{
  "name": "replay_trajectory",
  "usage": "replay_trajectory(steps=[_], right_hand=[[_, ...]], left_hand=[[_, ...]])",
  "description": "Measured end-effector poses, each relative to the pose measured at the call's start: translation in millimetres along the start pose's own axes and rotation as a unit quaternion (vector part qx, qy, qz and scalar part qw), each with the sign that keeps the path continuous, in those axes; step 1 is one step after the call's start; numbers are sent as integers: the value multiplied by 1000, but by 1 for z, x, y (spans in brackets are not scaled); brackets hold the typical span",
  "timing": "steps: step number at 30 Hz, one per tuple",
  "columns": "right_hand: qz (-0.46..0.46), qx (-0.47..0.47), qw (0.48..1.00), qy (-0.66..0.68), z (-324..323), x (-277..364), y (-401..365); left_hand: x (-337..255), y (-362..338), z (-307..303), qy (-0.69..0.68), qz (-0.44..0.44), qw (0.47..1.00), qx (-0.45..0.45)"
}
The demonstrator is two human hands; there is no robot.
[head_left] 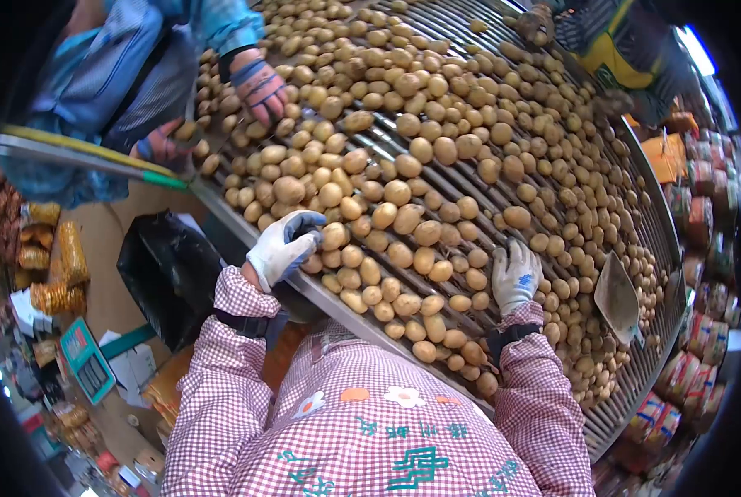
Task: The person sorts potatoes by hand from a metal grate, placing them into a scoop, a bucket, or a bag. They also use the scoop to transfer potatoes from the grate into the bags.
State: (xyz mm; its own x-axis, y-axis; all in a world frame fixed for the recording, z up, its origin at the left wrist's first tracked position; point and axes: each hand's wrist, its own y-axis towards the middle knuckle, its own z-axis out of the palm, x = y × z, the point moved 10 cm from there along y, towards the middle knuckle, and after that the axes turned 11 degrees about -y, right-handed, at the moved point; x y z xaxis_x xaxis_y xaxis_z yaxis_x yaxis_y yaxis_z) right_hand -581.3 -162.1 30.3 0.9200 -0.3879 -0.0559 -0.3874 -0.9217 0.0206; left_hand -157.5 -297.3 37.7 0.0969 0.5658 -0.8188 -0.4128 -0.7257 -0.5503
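My left hand (283,248), in a white glove with blue-grey coating, is over the near left edge of the slatted table. Its thumb and fingers are curved but apart, with no potato visible between them. Right beside its fingertips lies a potato (334,236). My right hand (517,275), in a white glove with a blue mark, rests open, palm down, among the potatoes. A potato (476,279) is just left of it. Potatoes of mixed sizes cover much of the metal slats (470,195).
Across at upper left, another person's gloved hand (260,89) touches potatoes. A second person's glove (535,25) is at the far edge. A metal scoop (617,300) lies on potatoes at right. Left are a black bag (171,277), a green scale (88,361) and bagged potatoes (71,253).
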Motion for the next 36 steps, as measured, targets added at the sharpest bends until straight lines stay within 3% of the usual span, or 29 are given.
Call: replay_trajectory(steps=[2,4,5,6,8,10,11,12,14,16,20,22,23,24,25,26,28,29,30,32,33,36], right_hand=[[-8,-15,1000,14,-4,1,-1],[-11,-34,999,4,-5,1,-3],[0,-28,1000,4,-4,-1,-4],[-1,-27,1000,11,-5,-1,-4],[6,-29,999,17,-7,-2,-1],[2,-23,1000,19,-7,-1,-2],[2,-11,1000,25,-10,0,0],[6,-10,1000,24,-9,-1,-1],[7,-18,1000,18,-9,-1,0],[14,-23,999,23,-7,-3,-1],[16,-17,999,28,-9,-2,-2],[14,-22,999,31,-10,-3,-2],[15,-28,999,34,-10,-3,-2],[15,-34,999,38,-11,-3,-3],[19,-30,999,37,-11,-3,-2],[18,-31,999,40,-12,-3,-2],[18,-19,999,33,-9,-3,-1],[16,-29,999,34,-9,-3,-2],[9,-28,999,34,-8,-2,-2],[14,-30,999,26,-8,-2,-2],[16,-31,999,31,-8,-1,-1],[56,-28,995,78,-1,-11,2]], left_hand=[[6,42,-26,144,-9,989,-34],[-15,70,-53,46,83,993,-65],[-34,82,-62,98,86,988,-82],[-65,95,-57,122,179,973,-78],[-113,110,-47,264,193,937,-120],[-132,131,-6,228,237,943,-55],[-135,136,29,275,203,940,6],[-135,138,66,326,238,913,53],[-118,145,126,503,303,796,147],[-87,159,158,662,158,712,170],[-83,175,173,685,118,697,178],[-84,181,161,635,161,733,183],[-91,173,150,493,57,850,174],[-93,161,140,330,-50,929,157],[-83,174,129,172,39,961,212],[-83,167,121,78,37,974,208],[-80,127,121,-170,-54,954,242],[-74,119,119,-246,-49,934,254],[-68,113,106,-203,-4,960,191],[-53,94,108,-409,-71,877,240],[-52,85,108,-470,-46,845,251],[-31,63,99,-554,-46,804,213]])
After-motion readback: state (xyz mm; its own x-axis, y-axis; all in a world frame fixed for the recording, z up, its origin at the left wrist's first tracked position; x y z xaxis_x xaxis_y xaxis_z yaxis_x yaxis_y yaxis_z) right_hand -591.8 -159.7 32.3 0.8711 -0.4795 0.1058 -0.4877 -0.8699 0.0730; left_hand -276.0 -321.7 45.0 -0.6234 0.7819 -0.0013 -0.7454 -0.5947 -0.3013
